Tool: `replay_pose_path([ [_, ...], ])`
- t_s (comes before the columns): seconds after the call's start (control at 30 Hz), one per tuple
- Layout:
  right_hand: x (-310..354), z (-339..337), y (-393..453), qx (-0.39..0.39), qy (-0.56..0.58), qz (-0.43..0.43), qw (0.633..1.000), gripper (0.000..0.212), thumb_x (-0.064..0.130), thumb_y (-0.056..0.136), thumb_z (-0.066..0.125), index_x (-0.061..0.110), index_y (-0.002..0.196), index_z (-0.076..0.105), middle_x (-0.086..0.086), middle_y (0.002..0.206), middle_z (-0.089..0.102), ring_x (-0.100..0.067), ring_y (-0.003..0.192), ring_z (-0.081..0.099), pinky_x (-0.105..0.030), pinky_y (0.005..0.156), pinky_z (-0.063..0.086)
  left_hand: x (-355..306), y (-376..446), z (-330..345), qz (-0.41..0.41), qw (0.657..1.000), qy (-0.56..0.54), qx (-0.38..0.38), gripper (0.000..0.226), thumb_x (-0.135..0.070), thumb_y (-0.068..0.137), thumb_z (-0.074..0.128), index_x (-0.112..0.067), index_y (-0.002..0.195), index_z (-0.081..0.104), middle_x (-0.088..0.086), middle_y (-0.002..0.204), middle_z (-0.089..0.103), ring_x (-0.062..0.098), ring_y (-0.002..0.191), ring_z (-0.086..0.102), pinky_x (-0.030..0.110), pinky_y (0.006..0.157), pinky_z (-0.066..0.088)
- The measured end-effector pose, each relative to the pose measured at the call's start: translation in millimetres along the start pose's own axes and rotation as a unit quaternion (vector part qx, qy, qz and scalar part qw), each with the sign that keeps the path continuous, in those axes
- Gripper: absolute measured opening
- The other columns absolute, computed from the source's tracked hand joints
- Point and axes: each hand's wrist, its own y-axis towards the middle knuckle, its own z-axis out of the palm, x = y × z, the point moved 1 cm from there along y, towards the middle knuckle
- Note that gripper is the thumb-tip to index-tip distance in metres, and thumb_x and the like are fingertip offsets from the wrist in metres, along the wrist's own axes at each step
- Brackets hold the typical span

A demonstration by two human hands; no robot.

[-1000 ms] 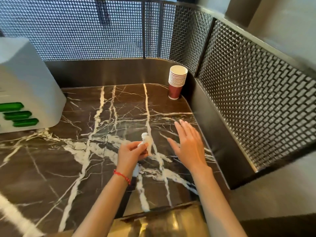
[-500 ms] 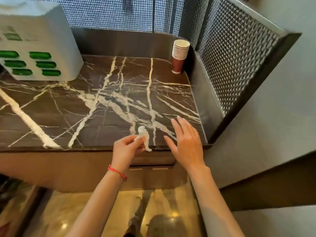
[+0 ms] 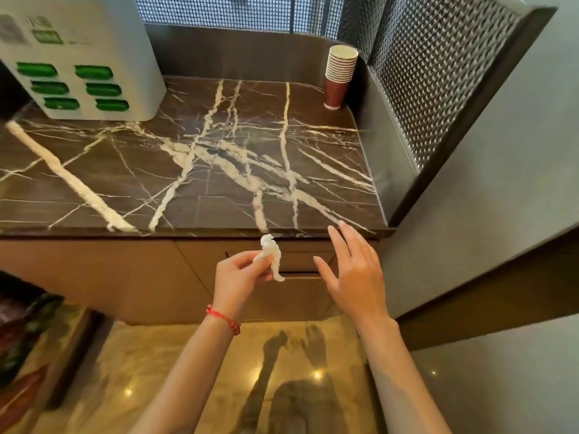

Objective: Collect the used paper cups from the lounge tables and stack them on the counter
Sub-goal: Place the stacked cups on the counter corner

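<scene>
Nearest the camera, the left hand [image 3: 239,275] pinches a twisted scrap of white tissue [image 3: 272,256] between thumb and fingers [image 3: 250,261], holding it up just below the front edge of the tabletop [image 3: 194,180]. Beside it, the right hand [image 3: 355,277] is spread wide, fingers straight and holding nothing, its tips level with the tabletop's lip. Both hands hang in front of the cabinet drawers [image 3: 300,264], above the glossy floor [image 3: 219,371]. Further on, the dark veined marble runs back to a white charging station [image 3: 94,57] with green slots at the far left. Right at the back, in the far right corner against the mesh screen [image 3: 438,73], stands the stack of paper cups [image 3: 340,75], upright and nested, well apart from both hands. The risk, as I read it: that tall stack sits tight in the corner, and an off-centre cup or a nudge could tip the column. The tissue is loosely held too; it could drop to the floor, and with the left hand busy only the right is free to handle cups.
</scene>
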Motion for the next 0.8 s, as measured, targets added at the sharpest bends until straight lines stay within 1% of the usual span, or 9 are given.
replay_pose_path([
  [0.07,7,1,-9,0.001,-0.005,0.007,1.0,0.054,0.029,0.084,0.069,0.005,0.129,0.053,-0.017,0.132,0.054,-0.031,0.123,0.052,-0.04,0.1,0.041,4,-5,-7,-0.004,1.0,0.004,0.009,0.011,-0.011,0.081,0.066,-0.018,0.077,0.073,-0.008,0.069,0.073,0.003,0.066,0.068,0.014,0.057,0.052],
  [0.17,16,7,-22,0.001,-0.005,0.015,1.0,0.054,0.029,0.083,0.069,0.005,0.129,0.053,-0.017,0.133,0.054,-0.031,0.122,0.052,-0.039,0.1,0.04,12,-11,-17,-0.009,1.0,0.005,0.016,0.017,-0.012,0.08,0.067,-0.025,0.07,0.073,-0.006,0.071,0.074,0.004,0.066,0.068,0.015,0.058,0.053],
  [0.27,22,17,-33,0.001,-0.008,0.009,1.0,0.054,0.029,0.083,0.068,0.005,0.129,0.053,-0.017,0.132,0.054,-0.031,0.122,0.052,-0.041,0.1,0.042,21,-12,-25,-0.011,1.0,0.004,0.022,0.022,-0.011,0.08,0.067,-0.025,0.065,0.074,-0.006,0.068,0.073,0.003,0.063,0.067,0.014,0.057,0.052],
  [0.37,23,30,-43,0.002,-0.012,0.004,1.0,0.053,0.029,0.083,0.067,0.005,0.128,0.053,-0.016,0.132,0.055,-0.03,0.121,0.053,-0.038,0.101,0.038,33,-10,-30,-0.014,1.0,0.004,0.019,0.022,-0.009,0.08,0.066,-0.024,0.066,0.073,-0.004,0.066,0.073,0.005,0.061,0.067,0.016,0.058,0.053],
  [0.43,21,40,-49,0.01,-0.008,0.004,1.0,0.052,0.029,0.084,0.066,0.005,0.129,0.053,-0.016,0.132,0.054,-0.029,0.122,0.052,-0.037,0.101,0.037,43,-7,-31,-0.02,1.0,0.003,0.013,0.023,-0.008,0.08,0.066,-0.024,0.065,0.074,-0.003,0.065,0.073,0.007,0.061,0.067,0.016,0.058,0.053],
  [0.53,14,59,-52,0.013,0.004,0.002,1.0,0.049,0.03,0.088,0.063,0.005,0.129,0.052,-0.015,0.133,0.054,-0.029,0.123,0.052,-0.04,0.101,0.041,62,2,-31,-0.026,1.0,-0.004,-0.001,0.025,-0.008,0.08,0.067,-0.024,0.063,0.075,-0.002,0.065,0.072,0.008,0.06,0.067,0.016,0.057,0.053],
  [0.63,1,81,-54,0.019,0.008,0.006,1.0,0.05,0.032,0.088,0.056,0.006,0.13,0.051,-0.015,0.133,0.054,-0.029,0.124,0.051,-0.04,0.101,0.042,82,16,-28,-0.018,1.0,0.004,-0.014,0.03,-0.009,0.08,0.066,-0.03,0.06,0.074,-0.005,0.063,0.071,0.006,0.059,0.066,0.015,0.058,0.053],
  [0.7,-9,98,-56,0.03,0.009,0.009,0.999,0.05,0.032,0.088,0.055,0.005,0.131,0.051,-0.016,0.134,0.053,-0.029,0.124,0.051,-0.041,0.1,0.042,97,27,-25,-0.015,0.999,0.005,-0.028,0.033,-0.008,0.08,0.066,-0.032,0.059,0.074,-0.006,0.062,0.071,0.004,0.058,0.065,0.014,0.056,0.052],
  [0.8,-22,126,-60,0.038,0.007,0.003,0.999,0.049,0.033,0.09,0.053,0.004,0.13,0.052,-0.016,0.135,0.053,-0.03,0.126,0.049,-0.042,0.102,0.041,122,43,-21,-0.018,0.998,-0.012,-0.056,0.034,-0.005,0.079,0.067,-0.03,0.057,0.074,-0.007,0.061,0.071,0.003,0.057,0.065,0.013,0.054,0.051],
])
